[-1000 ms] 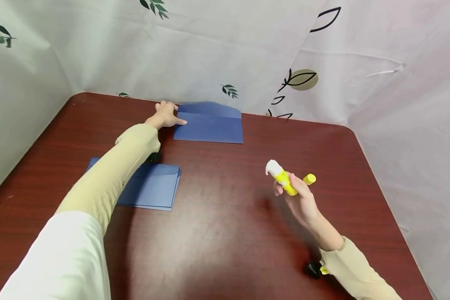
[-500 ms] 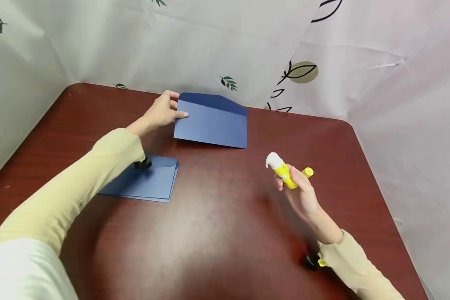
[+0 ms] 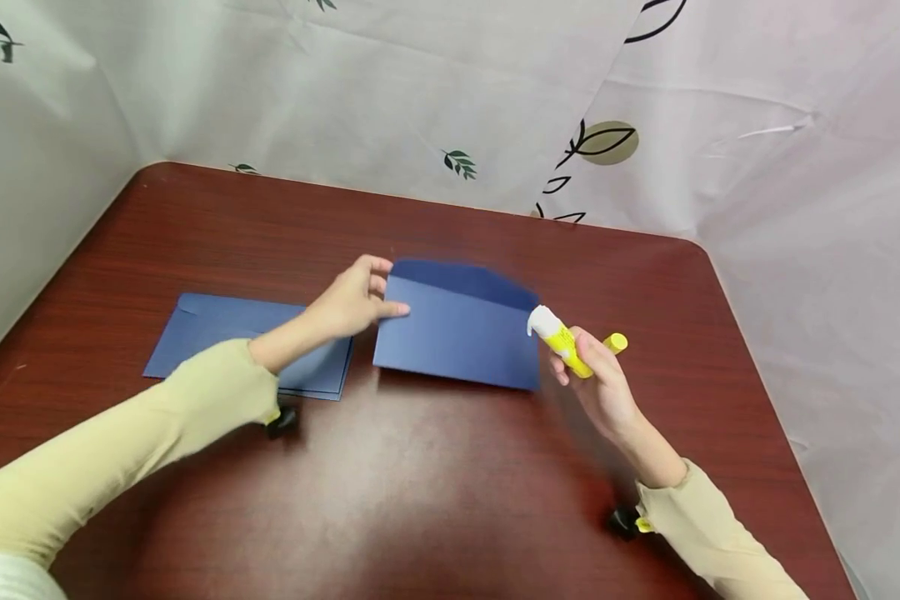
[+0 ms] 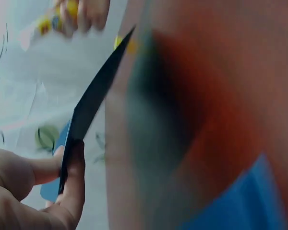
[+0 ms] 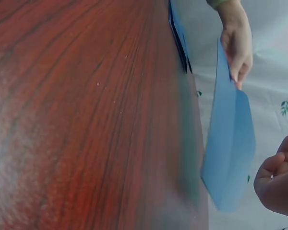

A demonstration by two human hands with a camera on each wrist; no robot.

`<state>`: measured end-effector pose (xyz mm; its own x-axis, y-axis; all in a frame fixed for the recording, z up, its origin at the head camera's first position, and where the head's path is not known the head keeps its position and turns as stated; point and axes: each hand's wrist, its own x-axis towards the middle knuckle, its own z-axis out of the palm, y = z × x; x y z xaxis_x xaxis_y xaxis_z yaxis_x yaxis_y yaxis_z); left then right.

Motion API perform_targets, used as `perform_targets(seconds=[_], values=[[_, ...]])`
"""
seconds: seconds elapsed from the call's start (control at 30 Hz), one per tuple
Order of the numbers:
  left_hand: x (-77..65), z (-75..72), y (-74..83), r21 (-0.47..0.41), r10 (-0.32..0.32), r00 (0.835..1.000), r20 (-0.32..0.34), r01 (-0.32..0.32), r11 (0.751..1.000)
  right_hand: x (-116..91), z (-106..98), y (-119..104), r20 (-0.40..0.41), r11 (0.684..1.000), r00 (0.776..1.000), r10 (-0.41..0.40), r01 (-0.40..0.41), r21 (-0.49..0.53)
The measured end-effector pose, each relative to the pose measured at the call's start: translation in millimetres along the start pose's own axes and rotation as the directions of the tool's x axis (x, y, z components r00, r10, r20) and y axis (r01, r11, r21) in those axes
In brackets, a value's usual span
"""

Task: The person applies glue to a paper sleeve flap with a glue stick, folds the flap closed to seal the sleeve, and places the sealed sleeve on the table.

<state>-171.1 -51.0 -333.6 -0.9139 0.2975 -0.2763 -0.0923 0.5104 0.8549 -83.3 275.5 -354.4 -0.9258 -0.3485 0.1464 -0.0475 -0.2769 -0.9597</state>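
In the head view my left hand (image 3: pixel 351 302) pinches a blue envelope (image 3: pixel 457 335) by its left end, thumb in front and fingers behind. The envelope is held tilted above the table, its flap raised along the top. At the right, my right hand (image 3: pixel 598 387) grips an uncapped yellow glue stick (image 3: pixel 567 348), white tip pointing up and left near the envelope's right end. A yellow cap (image 3: pixel 617 342) shows just behind that hand. The left wrist view has the envelope (image 4: pixel 93 96) edge-on between thumb and fingers. The right wrist view shows the envelope's (image 5: pixel 225 139) length and flap.
More blue envelopes (image 3: pixel 228 321) lie stacked at the left of the brown table (image 3: pixel 420 508), partly under the left forearm. A black wrist camera (image 3: pixel 281 422) hangs below the left sleeve, another camera (image 3: pixel 624 523) by the right sleeve. White patterned cloth (image 3: pixel 390 100) surrounds the table's back and sides.
My left hand has picked the envelope up from the table's back edge and brought it nearer and rightward, toward the glue stick. The right hand has stayed nearly still.
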Motion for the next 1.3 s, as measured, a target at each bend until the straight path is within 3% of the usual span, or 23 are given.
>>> perform_targets(seconds=[0.1,0.27,0.53,0.67,0.8,0.87,0.93,0.97,1.0,1.07,1.13,1.2,1.23,1.3], values=[[-14.8,15.3,-4.0,0.011,-0.013,1.000,0.024,0.012,1.000,0,0,1,0.018,1.000,1.000,0.005,-0.005,-0.020],[-33.0,35.2,-14.4,0.112,0.009,1.000,0.029,-0.012,0.994,-1,2,4,0.010,0.998,0.999,0.037,-0.036,-0.055],[-41.0,50.8,-27.8,0.220,0.089,0.995,0.044,-0.097,0.971,0,5,8,-0.024,0.990,0.993,0.118,-0.119,-0.076],[-38.1,52.3,-31.0,0.305,0.174,0.985,0.008,-0.168,0.937,1,7,10,-0.030,0.985,0.989,0.145,-0.148,-0.089],[-37.1,52.6,-31.3,0.378,0.205,0.978,-0.029,-0.179,0.908,1,10,12,-0.039,0.983,0.987,0.154,-0.157,-0.097],[-40.5,53.4,-30.5,0.437,0.228,0.972,-0.049,-0.184,0.881,1,11,12,-0.043,0.983,0.987,0.155,-0.159,-0.098],[-47.6,55.4,-28.4,0.514,0.303,0.950,-0.072,-0.225,0.828,2,11,13,-0.051,0.981,0.986,0.162,-0.166,-0.103],[-52.2,57.3,-27.0,0.562,0.352,0.933,-0.076,-0.251,0.788,3,11,13,-0.055,0.978,0.984,0.170,-0.175,-0.111],[-56.8,60.0,-25.7,0.617,0.407,0.911,-0.069,-0.282,0.735,5,12,12,-0.061,0.974,0.981,0.182,-0.189,-0.125],[-66.0,68.1,-23.4,0.697,0.535,0.845,-0.012,-0.376,0.610,10,13,12,-0.070,0.954,0.973,0.220,-0.229,-0.191],[-74.6,79.3,-22.1,0.731,0.614,0.782,0.108,-0.481,0.483,19,17,12,-0.075,0.912,0.960,0.270,-0.280,-0.300],[-81.8,91.7,-23.5,0.733,0.639,0.726,0.255,-0.577,0.362,29,24,13,-0.067,0.847,0.945,0.320,-0.317,-0.425],[-85.3,97.5,-24.3,0.724,0.631,0.705,0.324,-0.614,0.315,35,28,15,-0.055,0.813,0.938,0.342,-0.324,-0.484],[-91.0,107.0,-26.5,0.725,0.579,0.694,0.428,-0.646,0.239,45,37,19,-0.022,0.756,0.926,0.376,-0.320,-0.571]])
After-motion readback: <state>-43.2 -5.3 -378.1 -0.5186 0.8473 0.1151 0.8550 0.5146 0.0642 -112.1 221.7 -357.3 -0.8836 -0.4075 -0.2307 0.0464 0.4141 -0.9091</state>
